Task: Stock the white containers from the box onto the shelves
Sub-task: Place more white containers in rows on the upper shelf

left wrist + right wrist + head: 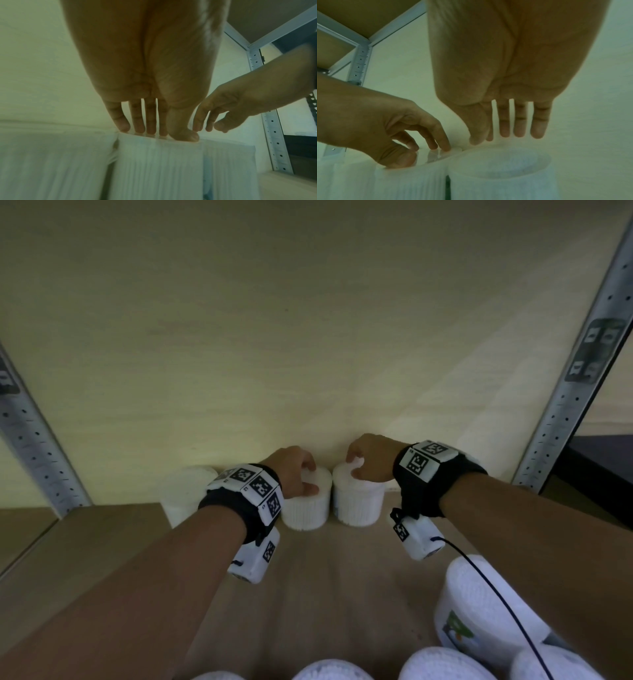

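Though three already stand in place, the stocking looks well short of done. The middle white ribbed round plastic container (306, 510) sits just beside the right white ribbed plastic container (358, 505), with a dimmer third white container (181, 494) on its other side. The left hand (291, 470) pinches the middle lid, fingers (137, 121) on the far edge, thumb on the near. The right hand (368, 457) hangs with fingers (537, 128) straight and slack at the right lid's far rim. All three back onto the pale wall (274, 337) on the brown wooden shelf (325, 577). Several more white containers (469, 604) wait nearest the camera.

Front containers (442, 666) cut off at bottom edge, leftmost container (185, 491) blurred
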The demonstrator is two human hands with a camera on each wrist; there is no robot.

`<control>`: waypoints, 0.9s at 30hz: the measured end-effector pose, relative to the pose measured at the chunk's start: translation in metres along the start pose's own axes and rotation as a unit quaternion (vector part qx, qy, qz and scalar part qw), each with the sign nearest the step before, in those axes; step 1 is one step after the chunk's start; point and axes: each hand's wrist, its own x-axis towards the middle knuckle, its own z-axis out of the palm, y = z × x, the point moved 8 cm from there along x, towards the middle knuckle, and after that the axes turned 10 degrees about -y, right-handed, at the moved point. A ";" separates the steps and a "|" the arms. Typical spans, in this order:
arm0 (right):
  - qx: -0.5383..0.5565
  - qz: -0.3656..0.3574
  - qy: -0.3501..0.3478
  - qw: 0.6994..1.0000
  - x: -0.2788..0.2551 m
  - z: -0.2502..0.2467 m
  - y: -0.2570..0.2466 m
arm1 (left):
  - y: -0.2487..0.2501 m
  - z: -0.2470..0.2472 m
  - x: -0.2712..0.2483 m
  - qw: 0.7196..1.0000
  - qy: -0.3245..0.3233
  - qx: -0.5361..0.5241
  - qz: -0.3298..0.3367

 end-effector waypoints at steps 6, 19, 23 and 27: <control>-0.038 0.066 -0.034 0.997 0.003 0.012 0.007 | 0.000 0.000 0.000 1.000 0.000 0.005 0.000; -0.031 0.043 -0.047 0.997 0.005 0.012 0.003 | 0.002 0.000 0.001 1.000 -0.002 0.013 0.000; 0.000 0.021 -0.055 0.998 0.006 0.014 0.005 | 0.000 0.001 0.001 1.000 -0.001 0.012 -0.002; -0.006 -0.002 -0.057 0.998 0.003 0.013 0.002 | 0.001 0.000 0.000 1.000 -0.001 0.017 0.001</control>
